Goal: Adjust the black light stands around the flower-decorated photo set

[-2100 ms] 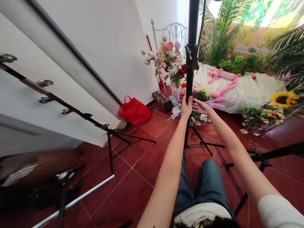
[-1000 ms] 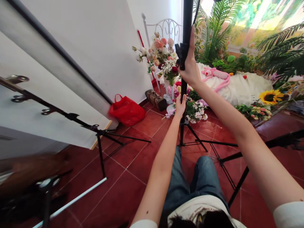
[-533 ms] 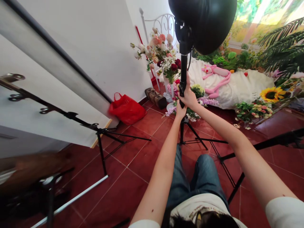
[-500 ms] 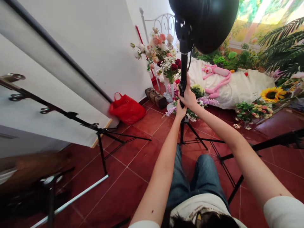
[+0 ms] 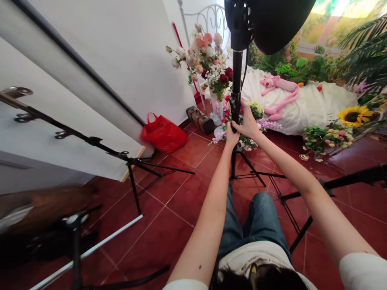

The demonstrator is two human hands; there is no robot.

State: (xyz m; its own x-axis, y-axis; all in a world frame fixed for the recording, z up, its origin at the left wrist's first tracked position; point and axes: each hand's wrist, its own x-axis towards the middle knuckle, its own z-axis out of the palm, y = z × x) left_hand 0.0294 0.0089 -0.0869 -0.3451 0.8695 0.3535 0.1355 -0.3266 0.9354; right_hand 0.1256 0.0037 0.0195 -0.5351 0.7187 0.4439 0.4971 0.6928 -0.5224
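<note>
A black light stand (image 5: 237,72) rises upright in front of me, with a large dark lamp head (image 5: 279,24) at its top, cut off by the upper edge. My left hand (image 5: 232,136) is wrapped round the pole low down, just under its collar. Slightly higher, my right hand (image 5: 249,123) lies against the right side of the pole, its thumb reaching across toward my left hand; the fingers are partly hidden behind the pole. The stand's spread legs (image 5: 254,173) rest on the red tiled floor, beyond my knees.
Another black tripod (image 5: 134,163) stands at left, near a red bag (image 5: 165,135). A third tripod (image 5: 308,193) is at right. Flowers (image 5: 208,56) and a draped bed (image 5: 317,106) with a pink plush toy (image 5: 281,94) lie beyond. A white pole (image 5: 99,245) crosses the lower left.
The lamp head sits higher and farther right in view, and the pole shows a longer stretch above the collar. My right hand's fingers have loosened and spread more from the pole.
</note>
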